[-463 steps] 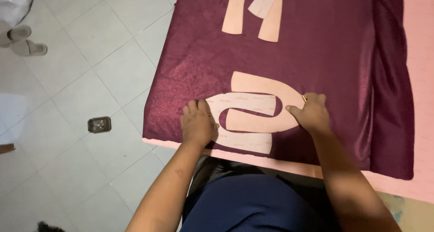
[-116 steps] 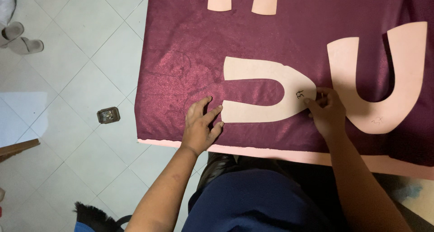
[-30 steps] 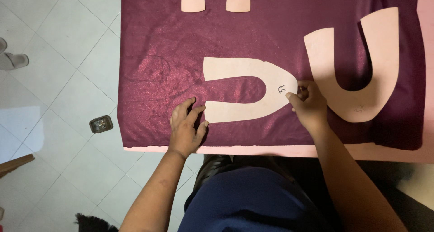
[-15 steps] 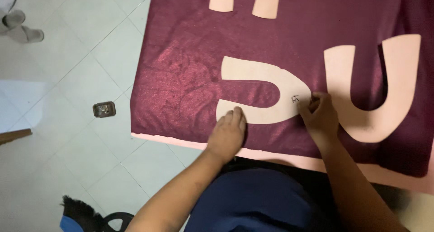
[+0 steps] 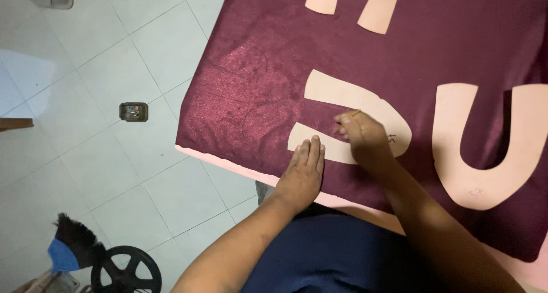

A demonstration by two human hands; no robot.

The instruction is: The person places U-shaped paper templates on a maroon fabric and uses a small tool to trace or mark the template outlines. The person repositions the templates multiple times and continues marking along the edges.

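1. No container shows on the tabletop (image 5: 228, 163); a maroon cloth (image 5: 399, 47) covers nearly all of it, with a pale edge showing along the near side.
2. A U-shaped paper pattern (image 5: 342, 96) lies flat on the cloth near the front edge. Its long axis runs left to right, the two arms pointing left toward the floor side and the rounded closed end pointing right.
3. The left hand (image 5: 302, 173) lies palm down, fingers together and flat, pressing the tip of the pattern's nearer arm; it grips nothing.
4. The right hand (image 5: 362, 136) rests over the slot between the two arms, its fingers pinched on a thin, pencil-like marker (image 5: 355, 114); its tip is too small to make out.
5. A second, larger U-shaped pattern (image 5: 485, 182) lies to the right, its arms pointing away from the person; two narrow pattern strips (image 5: 377, 7) sit at the far edge.
6. Half a second ago the right hand was at the pattern's rounded end; it has since moved left into the slot, while the left hand stays on the nearer arm.
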